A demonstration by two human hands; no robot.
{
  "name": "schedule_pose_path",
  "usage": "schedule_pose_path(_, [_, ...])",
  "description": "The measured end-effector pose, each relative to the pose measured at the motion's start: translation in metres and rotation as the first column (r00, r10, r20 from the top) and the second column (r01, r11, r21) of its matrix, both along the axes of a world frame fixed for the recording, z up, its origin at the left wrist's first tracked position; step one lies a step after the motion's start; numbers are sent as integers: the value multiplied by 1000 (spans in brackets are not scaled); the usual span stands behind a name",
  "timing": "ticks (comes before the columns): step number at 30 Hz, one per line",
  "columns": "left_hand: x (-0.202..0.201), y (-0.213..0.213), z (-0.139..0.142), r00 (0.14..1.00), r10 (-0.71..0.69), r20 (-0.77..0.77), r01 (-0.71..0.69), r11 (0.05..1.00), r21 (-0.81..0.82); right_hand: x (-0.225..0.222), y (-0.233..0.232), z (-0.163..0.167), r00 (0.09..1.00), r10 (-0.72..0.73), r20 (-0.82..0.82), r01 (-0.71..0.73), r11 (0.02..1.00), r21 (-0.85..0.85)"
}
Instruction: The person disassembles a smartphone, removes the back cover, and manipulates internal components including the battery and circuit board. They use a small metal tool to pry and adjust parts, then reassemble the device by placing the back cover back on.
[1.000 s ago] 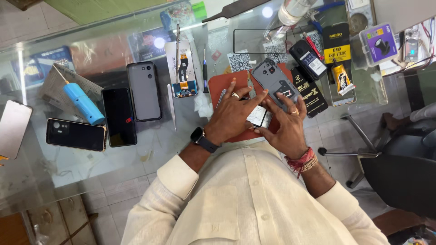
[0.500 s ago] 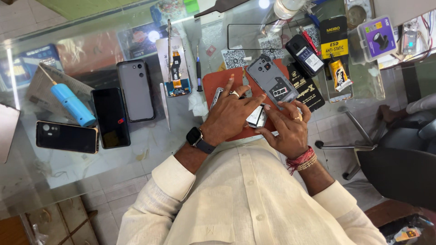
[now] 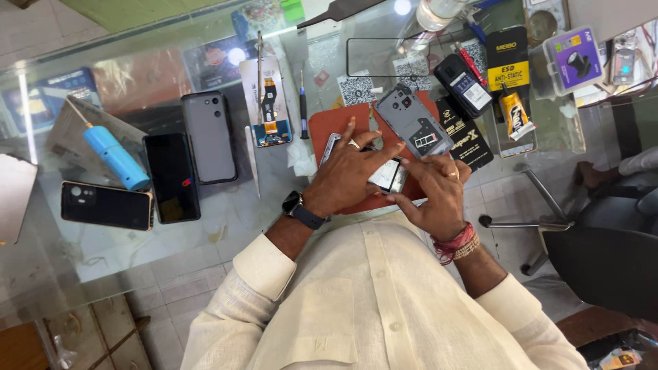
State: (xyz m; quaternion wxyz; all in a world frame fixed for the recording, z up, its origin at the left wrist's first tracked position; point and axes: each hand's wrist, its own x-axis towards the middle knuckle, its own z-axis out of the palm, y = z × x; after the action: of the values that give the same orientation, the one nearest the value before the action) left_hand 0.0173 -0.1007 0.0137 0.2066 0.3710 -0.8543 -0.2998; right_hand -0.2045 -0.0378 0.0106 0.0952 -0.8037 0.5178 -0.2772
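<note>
Head view: left hand (image 3: 346, 175) and right hand (image 3: 432, 192) stayed pressed on opened phone (image 3: 384, 175), gripping nothing; grey back cover (image 3: 413, 122) unmoved just beyond phone.

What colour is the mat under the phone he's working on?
Reddish-brown mat, seen in the head view, under both hands.

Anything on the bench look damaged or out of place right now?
The grey phone back cover lies tilted, inside up, partly off the red mat. A crumpled white tissue sits by the left hand. Nothing looks spilled.
</note>
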Motion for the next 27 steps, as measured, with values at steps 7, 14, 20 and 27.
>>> schedule_pose_path(7, [21,-7,0,996,8,91,-6,1000,-15,20,-11,2,1000,4,-17,-4,999,32])
schedule_pose_path(14, [22,-4,-3,996,39,82,-30,994,-109,33,-13,0,1000,-27,14,25,996,83])
schedule_pose_path(20, [46,-2,-2,990,110,84,-103,991,-83,37,-13,8,997,71,-12,-70,994,80])
schedule_pose_path(27, [86,-7,-8,991,134,-26,-133,991,34,78,-26,12,967,256,-18,-256,967,-10])
